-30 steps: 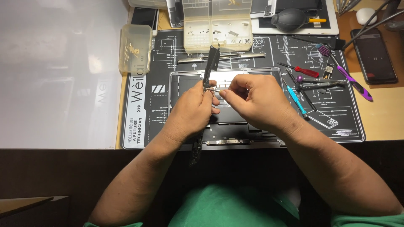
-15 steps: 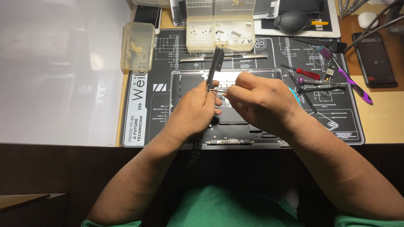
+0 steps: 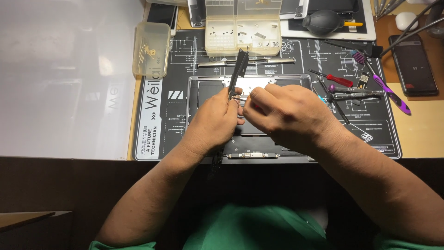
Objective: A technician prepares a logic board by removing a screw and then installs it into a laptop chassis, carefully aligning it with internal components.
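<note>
left hand (image 3: 213, 121) pinches a long dark strip part (image 3: 239, 69) at its lower end, w/ the open laptop chassis (image 3: 296, 81) below it, prob. to keep it steady for the other hand. strip's long axis runs near upright, top leaning slightly right, toward the clear parts box (image 3: 243, 28) beyond the chassis. right hand (image 3: 282, 115) is curled, fingertips meeting the strip's base; what it holds can't be told.

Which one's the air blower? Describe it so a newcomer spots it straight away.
Start at the black repair mat, then look past its top edge, right of the clear compartment box. The air blower lies there: a dark rubber bulb with a yellow nozzle, the only round thing among flat tools.
</note>
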